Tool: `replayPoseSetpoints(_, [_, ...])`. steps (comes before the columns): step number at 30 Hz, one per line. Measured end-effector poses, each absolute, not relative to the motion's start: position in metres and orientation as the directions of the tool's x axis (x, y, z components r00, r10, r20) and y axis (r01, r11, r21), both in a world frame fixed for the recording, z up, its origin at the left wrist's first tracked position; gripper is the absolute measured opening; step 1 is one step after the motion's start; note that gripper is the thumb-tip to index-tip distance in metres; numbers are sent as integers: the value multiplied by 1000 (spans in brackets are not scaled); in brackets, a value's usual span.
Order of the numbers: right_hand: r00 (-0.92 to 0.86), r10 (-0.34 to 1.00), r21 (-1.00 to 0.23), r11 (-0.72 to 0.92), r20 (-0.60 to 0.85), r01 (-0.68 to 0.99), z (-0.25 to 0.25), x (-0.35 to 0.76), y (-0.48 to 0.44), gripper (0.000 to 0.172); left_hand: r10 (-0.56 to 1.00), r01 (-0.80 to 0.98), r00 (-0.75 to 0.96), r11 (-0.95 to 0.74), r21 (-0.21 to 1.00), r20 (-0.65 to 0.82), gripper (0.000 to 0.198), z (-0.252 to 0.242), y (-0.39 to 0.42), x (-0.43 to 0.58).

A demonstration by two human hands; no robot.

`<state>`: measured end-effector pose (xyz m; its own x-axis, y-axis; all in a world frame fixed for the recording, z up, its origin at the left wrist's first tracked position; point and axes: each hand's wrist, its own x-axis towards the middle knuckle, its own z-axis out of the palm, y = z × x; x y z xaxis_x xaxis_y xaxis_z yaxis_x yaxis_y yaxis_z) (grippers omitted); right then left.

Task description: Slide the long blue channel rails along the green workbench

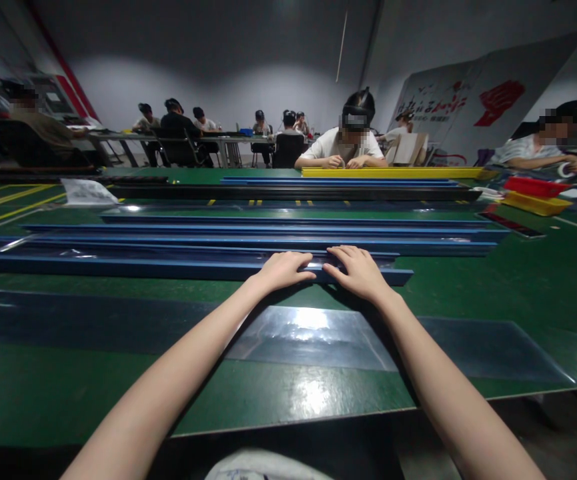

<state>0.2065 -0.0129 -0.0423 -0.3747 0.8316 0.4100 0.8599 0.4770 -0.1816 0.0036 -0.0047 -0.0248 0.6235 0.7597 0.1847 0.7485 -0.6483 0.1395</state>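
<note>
Seen from the head camera, a worker's left hand [285, 270] and right hand [358, 273] rest side by side on the nearest blue rail [118, 268], thumbs turned toward each other at its near wall, fingers reaching over the channel. Thumb and fingers stand apart on each hand; whether they pinch the wall or only press on it cannot be told. The rail lies directly under both hands, its long run stretching left of the grip and a short end showing to the right. Clear film shines inside the channel.

Nearer than the grip, beneath the forearms, a clear flat strip [478, 340] lies on the green table [518, 293]. Beyond the fingers, more blue rails [318, 233] run roughly parallel, with a black rail [318, 193] past them; farther on, a co-worker [343, 143] sits behind a yellow rail [393, 173].

Good handling here would likely mean even pressure from both hands, thumbs steadying the near wall while fingertips work flat along the channel. With so much length left of the grip, uneven force could swing the rail or crease the film.
</note>
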Motion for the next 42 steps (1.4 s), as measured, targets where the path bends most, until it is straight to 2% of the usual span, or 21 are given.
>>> replayPoseSetpoints(5, [-480, 742, -69, 572, 468, 818, -36, 203, -16, 37, 763, 751, 623, -645, 140, 170, 25, -22, -5, 4])
replayPoseSetpoints(12, [-588, 704, 46, 625, 398, 779, -35, 197, -20, 25, 774, 759, 621, -634, 148, 124, 25, -17, -4, 4])
replayPoseSetpoints(31, [-490, 835, 35, 498, 252, 867, -19, 202, -23, 22, 799, 799, 601, -601, -18, -6, 23, 1, -7, -4])
replayPoseSetpoints(42, [-393, 893, 106, 378, 218, 920, -13, 224, -27, 24, 802, 802, 597, -596, 39, -22, 24, 1, -5, -7])
